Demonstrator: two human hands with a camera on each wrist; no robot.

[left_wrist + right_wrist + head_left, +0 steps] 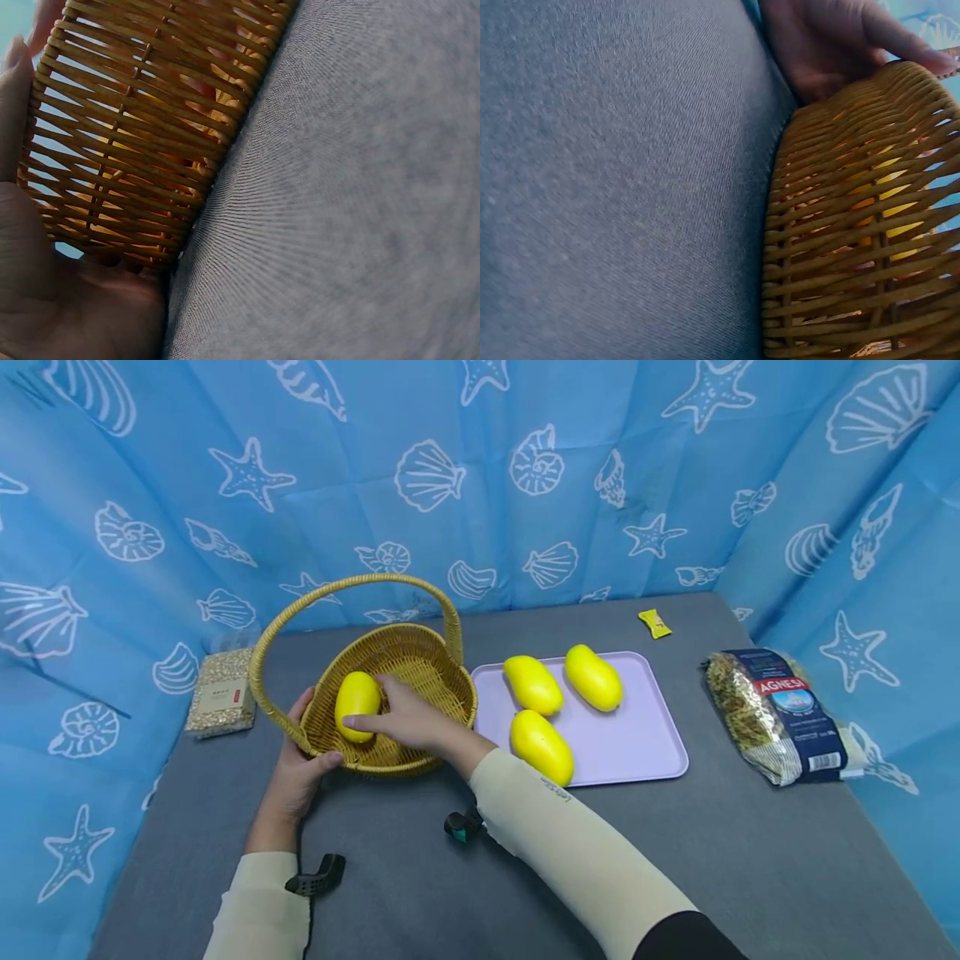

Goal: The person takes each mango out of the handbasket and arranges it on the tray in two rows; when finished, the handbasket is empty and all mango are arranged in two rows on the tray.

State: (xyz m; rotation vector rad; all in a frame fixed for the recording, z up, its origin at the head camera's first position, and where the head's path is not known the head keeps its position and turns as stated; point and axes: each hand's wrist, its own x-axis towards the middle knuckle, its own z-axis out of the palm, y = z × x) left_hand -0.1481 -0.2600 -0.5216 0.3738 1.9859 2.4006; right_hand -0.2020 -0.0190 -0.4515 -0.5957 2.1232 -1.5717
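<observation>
A woven basket (382, 643) with a tall arched handle stands on the grey table. My left hand (294, 772) grips its left side, thumb over the near rim and fingers around the outside. Inside the basket, my right hand (414, 718) holds a yellow mango (357, 697) near the left wall, thumb at the front and fingers behind. Through the weave (840, 217) in the right wrist view, some yellow shows. In the left wrist view, the basket wall (142, 112) rises beside my left palm.
Right of the basket, a lilac tray (630, 752) bears three more mangoes (542, 747). A bag of pasta (780, 714) lies at the right and a small yellow packet (655, 624) at the back. A bag of grains (223, 692) stands at the left. A blue shell-patterned curtain (480, 485) encloses the table.
</observation>
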